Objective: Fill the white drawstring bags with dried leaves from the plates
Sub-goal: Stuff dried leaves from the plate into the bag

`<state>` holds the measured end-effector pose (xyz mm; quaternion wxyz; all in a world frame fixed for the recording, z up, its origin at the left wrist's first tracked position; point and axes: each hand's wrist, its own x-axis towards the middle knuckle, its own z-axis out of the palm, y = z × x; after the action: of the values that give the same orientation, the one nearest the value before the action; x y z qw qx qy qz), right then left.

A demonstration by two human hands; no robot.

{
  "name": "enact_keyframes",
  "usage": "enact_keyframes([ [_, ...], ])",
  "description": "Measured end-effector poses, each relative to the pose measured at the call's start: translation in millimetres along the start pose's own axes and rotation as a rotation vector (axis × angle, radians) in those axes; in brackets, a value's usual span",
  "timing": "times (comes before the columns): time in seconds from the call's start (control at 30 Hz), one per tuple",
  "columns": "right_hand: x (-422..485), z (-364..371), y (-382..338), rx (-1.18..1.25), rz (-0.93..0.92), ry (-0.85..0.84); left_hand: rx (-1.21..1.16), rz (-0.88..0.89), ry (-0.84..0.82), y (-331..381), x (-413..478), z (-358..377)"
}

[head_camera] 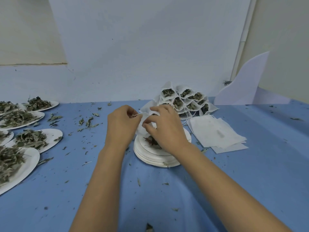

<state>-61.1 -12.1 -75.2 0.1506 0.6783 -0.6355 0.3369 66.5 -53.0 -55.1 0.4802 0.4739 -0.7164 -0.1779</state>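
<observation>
Both hands work at one white drawstring bag (pixel 141 127) held over a stack of white paper plates (pixel 151 158) at the table's middle. My left hand (pixel 122 124) pinches the bag's string and rim at its left side. My right hand (pixel 164 128) curls over the bag's mouth from the right, fingers bent at the opening. A few dried leaves (pixel 151 141) lie on the top plate under my right hand. The bag's inside is hidden by my fingers.
Filled bags (pixel 184 99) are piled against the wall behind. Flat empty bags (pixel 217 133) lie to the right. Several plates of dried leaves (pixel 33 139) crowd the left side. Loose leaf bits scatter over the blue cloth (pixel 250 173). A white sheet (pixel 244 82) leans at back right.
</observation>
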Motion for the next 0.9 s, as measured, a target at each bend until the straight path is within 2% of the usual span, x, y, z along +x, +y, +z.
enact_keyframes([
  [0.1,-1,3,1,0.015,0.082,0.028,-0.040,0.047,-0.091,11,0,-2],
  [0.23,1,-2,0,0.014,0.128,0.021,-0.180,0.007,-0.208,20,-2,-3],
  [0.33,1,-3,4,0.050,0.184,0.002,-0.203,-0.009,-0.152,18,-2,-4],
  [0.5,2,-1,2,0.042,0.162,0.020,-0.112,0.023,-0.007,8,-1,-3],
  [0.67,2,3,-1,0.094,0.186,0.058,0.100,0.134,0.022,0,-1,7],
  [0.9,3,1,4,0.149,0.246,-0.021,0.251,0.097,0.011,-7,-1,5],
])
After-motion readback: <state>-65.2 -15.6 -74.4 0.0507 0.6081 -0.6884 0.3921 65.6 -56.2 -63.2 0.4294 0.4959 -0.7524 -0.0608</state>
